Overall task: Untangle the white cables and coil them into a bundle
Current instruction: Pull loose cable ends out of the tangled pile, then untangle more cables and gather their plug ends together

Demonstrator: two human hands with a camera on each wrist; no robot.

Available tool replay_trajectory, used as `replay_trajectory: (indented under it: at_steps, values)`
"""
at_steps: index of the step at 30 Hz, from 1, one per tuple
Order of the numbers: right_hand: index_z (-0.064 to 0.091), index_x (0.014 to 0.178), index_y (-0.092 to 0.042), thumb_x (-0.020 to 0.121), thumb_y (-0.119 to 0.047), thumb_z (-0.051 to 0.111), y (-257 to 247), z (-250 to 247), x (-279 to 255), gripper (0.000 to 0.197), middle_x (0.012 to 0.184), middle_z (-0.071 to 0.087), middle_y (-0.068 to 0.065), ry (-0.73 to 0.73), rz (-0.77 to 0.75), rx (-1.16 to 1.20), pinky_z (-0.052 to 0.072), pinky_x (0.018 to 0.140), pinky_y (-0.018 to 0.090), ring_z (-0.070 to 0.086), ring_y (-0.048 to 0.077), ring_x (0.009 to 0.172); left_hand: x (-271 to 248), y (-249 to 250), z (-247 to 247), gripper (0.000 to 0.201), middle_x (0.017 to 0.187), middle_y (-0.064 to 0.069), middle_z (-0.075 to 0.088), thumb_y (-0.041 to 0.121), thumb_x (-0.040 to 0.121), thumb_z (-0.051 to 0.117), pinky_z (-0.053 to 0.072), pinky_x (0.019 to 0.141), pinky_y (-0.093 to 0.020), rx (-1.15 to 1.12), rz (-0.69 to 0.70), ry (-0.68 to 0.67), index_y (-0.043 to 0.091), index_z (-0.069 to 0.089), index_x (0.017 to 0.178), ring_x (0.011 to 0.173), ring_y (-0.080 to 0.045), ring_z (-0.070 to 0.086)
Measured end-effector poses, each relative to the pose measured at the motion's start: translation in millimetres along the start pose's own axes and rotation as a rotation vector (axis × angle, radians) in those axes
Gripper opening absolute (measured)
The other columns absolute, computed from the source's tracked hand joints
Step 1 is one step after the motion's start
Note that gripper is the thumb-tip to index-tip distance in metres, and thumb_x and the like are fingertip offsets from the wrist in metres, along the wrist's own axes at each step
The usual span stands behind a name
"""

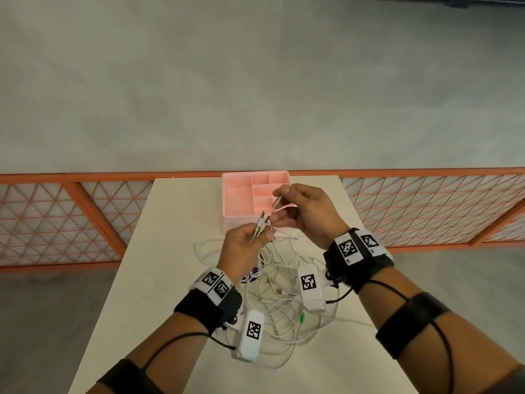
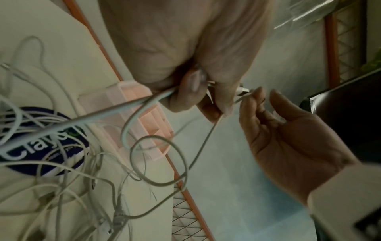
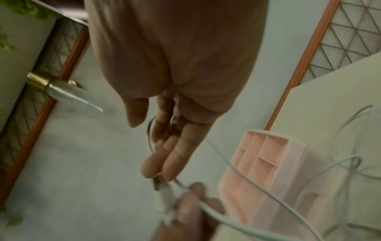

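A tangle of white cables [image 1: 279, 297] lies on the white table [image 1: 173, 251] under my wrists. My left hand [image 1: 262, 234] is raised above it and grips a few cable ends, whose plugs [image 1: 262, 218] stick up past the fingers. The left wrist view shows those fingers [image 2: 193, 88] curled round the strands. My right hand [image 1: 281, 200] is just right of it, over the pink tray [image 1: 241, 200], and holds a loop of one white cable at thumb and fingers. In the right wrist view this loop [image 3: 150, 133] runs beside the long fingers [image 3: 175, 151].
The pink divided tray stands at the table's far edge, just beyond my hands. A round blue label [image 2: 41, 143] lies under the tangle, and a green plug [image 1: 302, 318] sits among the cables. An orange mesh fence [image 1: 85, 217] runs behind the table.
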State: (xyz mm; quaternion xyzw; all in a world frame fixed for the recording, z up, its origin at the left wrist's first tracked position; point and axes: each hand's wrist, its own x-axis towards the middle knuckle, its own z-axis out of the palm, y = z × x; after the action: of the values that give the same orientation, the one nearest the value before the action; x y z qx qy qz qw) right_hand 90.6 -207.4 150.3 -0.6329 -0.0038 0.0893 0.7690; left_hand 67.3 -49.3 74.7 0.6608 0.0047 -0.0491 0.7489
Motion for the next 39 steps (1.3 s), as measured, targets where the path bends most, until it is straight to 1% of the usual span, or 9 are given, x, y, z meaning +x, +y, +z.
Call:
replay_trajectory:
  at_steps: [5,8,12,18,24,33,35,37,39]
  values:
    - [0.067,0.104,-0.017,0.088,-0.04,0.068,58.1,-12.4,-6.6,0.027,0.096,0.071,0.003,-0.108,-0.001,-0.667,0.056,0.079,0.032,0.069,0.017,0.083,6.1,0.3,-13.3,0.013,0.062,-0.006,0.051,0.015,0.091,0.069,0.025,0.039,-0.018,-0.125,-0.025,0.15,0.018,0.072,0.079,0.04,-0.009,0.024]
    - [0.07,0.084,-0.01,0.091,-0.035,0.066,98.3,-25.3,-10.8,0.026,0.083,0.073,0.007,-0.174,0.07,-0.857,0.053,0.074,0.032,0.066,0.019,0.071,11.5,10.3,-26.3,0.015,0.079,-0.014,0.055,0.016,0.091,0.07,0.025,0.04,-0.018,-0.2,0.004,0.216,0.021,0.072,0.077,0.045,-0.009,0.023]
    - [0.074,0.087,-0.013,0.096,-0.029,0.057,121.4,-50.0,-18.4,0.026,0.067,0.07,0.005,-0.073,0.152,-0.835,0.049,0.071,0.029,0.061,0.019,0.062,20.8,29.2,-50.2,0.015,0.082,-0.004,0.07,0.008,0.094,0.064,0.022,0.04,-0.02,-0.314,0.057,0.303,0.016,0.068,0.082,0.046,-0.008,0.025]
    - [0.075,0.085,-0.02,0.098,-0.024,0.056,130.3,-91.3,-21.0,0.024,0.058,0.066,0.004,0.118,0.237,-0.687,0.046,0.069,0.034,0.059,0.02,0.063,27.3,41.9,-76.0,0.016,0.083,-0.003,0.069,0.01,0.094,0.064,0.021,0.041,-0.021,-0.372,0.111,0.399,0.019,0.068,0.082,0.046,-0.008,0.023]
    - [0.071,0.089,-0.003,0.101,-0.023,0.052,90.8,-85.8,-15.3,0.03,0.058,0.06,0.01,0.269,0.177,-0.479,0.05,0.058,0.031,0.06,0.026,0.062,27.1,32.5,-77.4,0.009,0.081,-0.004,0.07,0.012,0.093,0.066,0.019,0.043,-0.021,-0.383,0.059,0.46,0.015,0.066,0.085,0.044,-0.007,0.024]
    - [0.065,0.094,0.009,0.102,-0.018,0.041,3.5,-11.2,-1.4,0.037,0.067,0.062,0.022,0.146,0.109,-0.078,0.058,0.057,0.036,0.065,0.032,0.061,11.8,15.8,-43.2,0.012,0.104,-0.012,0.075,0.016,0.097,0.061,0.024,0.039,-0.019,-0.153,-0.072,0.092,0.009,0.07,0.093,0.045,-0.008,0.022]
    - [0.064,0.093,0.008,0.102,-0.016,0.038,-8.2,9.0,0.4,0.036,0.068,0.062,0.021,0.062,0.141,-0.02,0.059,0.06,0.038,0.065,0.033,0.062,6.8,11.9,-30.7,0.013,0.086,-0.014,0.069,0.017,0.097,0.061,0.023,0.04,-0.02,-0.107,-0.068,-0.04,0.009,0.071,0.094,0.044,-0.009,0.021]
    - [0.063,0.091,0.007,0.102,-0.015,0.037,-18.5,25.9,1.7,0.036,0.067,0.062,0.021,0.009,0.145,0.0,0.059,0.061,0.037,0.064,0.032,0.06,2.9,9.0,-20.0,0.015,0.069,-0.011,0.04,0.015,0.098,0.059,0.022,0.041,-0.019,-0.089,-0.076,-0.096,0.009,0.071,0.09,0.044,-0.01,0.021]
    - [0.063,0.089,0.007,0.102,-0.015,0.037,-29.7,36.9,4.9,0.036,0.067,0.061,0.021,-0.001,0.106,0.024,0.059,0.061,0.038,0.064,0.032,0.06,0.2,6.8,-14.8,0.019,0.073,-0.014,0.051,0.015,0.1,0.056,0.019,0.042,-0.02,-0.094,-0.078,-0.109,0.0,0.066,0.094,0.044,-0.009,0.021]
